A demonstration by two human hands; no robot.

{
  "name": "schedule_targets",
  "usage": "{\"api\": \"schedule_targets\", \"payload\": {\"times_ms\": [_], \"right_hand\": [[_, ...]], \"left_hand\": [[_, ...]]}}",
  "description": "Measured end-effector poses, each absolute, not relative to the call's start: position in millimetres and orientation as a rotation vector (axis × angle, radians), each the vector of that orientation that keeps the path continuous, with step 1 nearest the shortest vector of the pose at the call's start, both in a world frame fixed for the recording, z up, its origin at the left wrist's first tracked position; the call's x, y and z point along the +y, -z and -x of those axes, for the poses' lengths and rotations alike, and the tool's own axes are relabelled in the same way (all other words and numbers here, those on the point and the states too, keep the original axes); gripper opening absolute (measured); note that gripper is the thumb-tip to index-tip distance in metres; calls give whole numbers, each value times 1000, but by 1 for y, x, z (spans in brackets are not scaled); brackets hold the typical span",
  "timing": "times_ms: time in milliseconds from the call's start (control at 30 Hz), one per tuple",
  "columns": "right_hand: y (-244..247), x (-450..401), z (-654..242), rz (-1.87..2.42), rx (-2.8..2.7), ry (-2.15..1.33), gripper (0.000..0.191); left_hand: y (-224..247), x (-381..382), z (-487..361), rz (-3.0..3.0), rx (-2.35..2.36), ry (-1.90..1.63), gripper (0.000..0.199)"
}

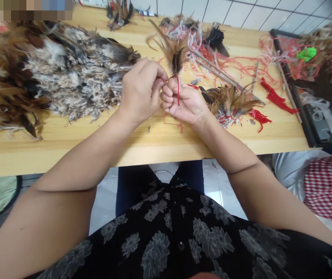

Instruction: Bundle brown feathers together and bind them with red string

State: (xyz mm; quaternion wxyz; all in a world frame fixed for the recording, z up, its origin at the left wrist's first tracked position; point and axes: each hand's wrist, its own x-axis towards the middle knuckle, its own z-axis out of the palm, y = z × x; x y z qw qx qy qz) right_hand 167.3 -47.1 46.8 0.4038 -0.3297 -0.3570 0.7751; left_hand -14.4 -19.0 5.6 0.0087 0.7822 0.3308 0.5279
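Note:
Upright in my right hand (187, 101) is a small feather bunch (176, 54), brown at the tips and dark near its base. The fingers are curled closed around its lower end, which they hide. Red string (178, 93) crosses the base of the bunch, and one end hangs over the palm. Close beside it, my left hand (142, 87) is closed in a pinch, with a bit of the red string showing at its fingertips. Right of my right hand lies a pile of feather bunches (230, 101) with red ties.
A large heap of grey and brown feathers (81, 73) covers the table's left side. Thin sticks (221, 71), pink string (241, 62) and red string bundles (278, 97) lie to the right. A black-edged tray (305, 120) holds more feathers. The wooden table's (160, 149) front edge is near my body.

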Motion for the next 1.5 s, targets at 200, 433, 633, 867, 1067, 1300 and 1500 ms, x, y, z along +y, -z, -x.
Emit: {"api": "schedule_targets", "payload": {"times_ms": [200,433,633,867,1067,1300,1500], "right_hand": [[-55,-49,-165,865,-752,-1959,44],[-44,-46,-163,833,-738,-1929,45],[-36,-41,-162,953,-978,-1700,46],[-37,-35,-173,1005,-1378,-1381,49],[-48,-38,-170,1122,-1174,-1454,46],[-31,-27,-170,1273,-1490,-1138,42],[-26,-25,-177,1355,-1865,-705,32]], "left_hand": [[-19,-39,2,-2571,1005,-1771,29],[-2,-22,9,-2377,996,-1492,25],[6,-13,8,-2258,1084,-1488,35],[11,-10,13,-2225,1113,-1516,23],[5,-22,2,-2275,1207,-1523,33],[13,-31,-15,-2473,1197,-1513,20],[27,-23,-11,-2297,1063,-1630,29]]}}
